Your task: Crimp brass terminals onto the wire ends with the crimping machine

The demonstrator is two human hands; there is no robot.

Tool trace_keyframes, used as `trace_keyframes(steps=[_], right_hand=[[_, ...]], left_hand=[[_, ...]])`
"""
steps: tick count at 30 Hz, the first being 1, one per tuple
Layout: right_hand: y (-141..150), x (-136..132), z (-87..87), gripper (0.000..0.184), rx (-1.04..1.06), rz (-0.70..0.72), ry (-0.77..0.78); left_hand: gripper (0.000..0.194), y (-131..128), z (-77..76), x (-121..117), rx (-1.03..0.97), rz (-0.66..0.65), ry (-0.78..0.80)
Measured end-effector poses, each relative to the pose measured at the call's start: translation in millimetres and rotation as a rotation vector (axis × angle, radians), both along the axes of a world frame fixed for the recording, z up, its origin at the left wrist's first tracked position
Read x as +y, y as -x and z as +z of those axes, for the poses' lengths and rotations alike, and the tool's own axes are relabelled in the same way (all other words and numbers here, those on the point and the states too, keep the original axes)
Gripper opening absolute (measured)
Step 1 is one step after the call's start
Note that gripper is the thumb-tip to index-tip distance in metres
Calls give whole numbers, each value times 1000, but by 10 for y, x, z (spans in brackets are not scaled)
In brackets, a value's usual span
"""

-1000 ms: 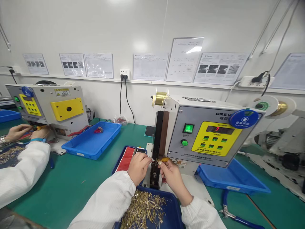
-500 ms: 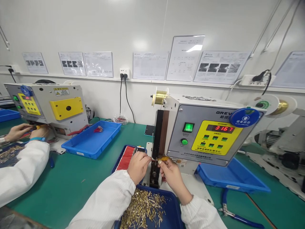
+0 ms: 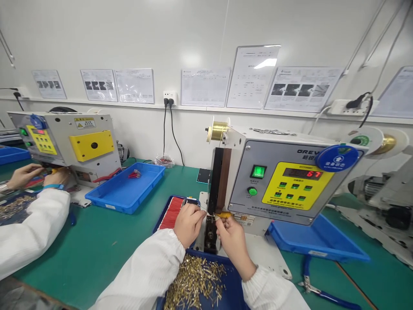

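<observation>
My left hand (image 3: 189, 224) is closed in a pinch on a thin wire at the left of the machine's black crimping head (image 3: 211, 234). My right hand (image 3: 232, 234) pinches a small yellow-orange piece (image 3: 225, 215) just right of the head; its exact kind is hard to make out. The fingertips of both hands nearly meet under the black vertical guard (image 3: 215, 181). Beside my left hand, a tray holds a bundle of red wires (image 3: 172, 213). Below my hands, small gold-coloured metal pieces (image 3: 195, 280) fill part of a dark blue tray (image 3: 235, 284).
The grey machine (image 3: 241, 189) has a lit display and a spool of brass-coloured strip (image 3: 219, 131). Blue-handled pliers (image 3: 309, 286) lie at right near a blue tray (image 3: 318, 241). At left, a co-worker's hands (image 3: 54, 176) work at another machine (image 3: 93, 144), near a blue tray (image 3: 125, 196).
My view has shifted slightly. Both hands stay pinched at the machine's head, with the right dipping slightly. The display reading differs: 3167 earlier, only 67 visible now.
</observation>
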State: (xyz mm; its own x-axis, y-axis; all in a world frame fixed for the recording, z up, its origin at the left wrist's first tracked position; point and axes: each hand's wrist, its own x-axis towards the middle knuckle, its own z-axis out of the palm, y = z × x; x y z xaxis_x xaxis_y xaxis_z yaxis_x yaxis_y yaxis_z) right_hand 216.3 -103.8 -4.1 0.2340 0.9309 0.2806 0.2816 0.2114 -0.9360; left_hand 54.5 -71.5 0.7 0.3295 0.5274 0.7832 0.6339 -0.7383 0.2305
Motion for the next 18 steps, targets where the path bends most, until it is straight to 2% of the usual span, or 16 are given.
trace_keyframes(steps=[10, 18], right_hand=[[23, -34, 77, 34, -3, -1, -8], [21, -21, 59, 36, -9, -11, -19]], left_hand=[[20, -5, 10, -10, 14, 1, -2], [21, 0, 6, -8, 1, -12, -3]])
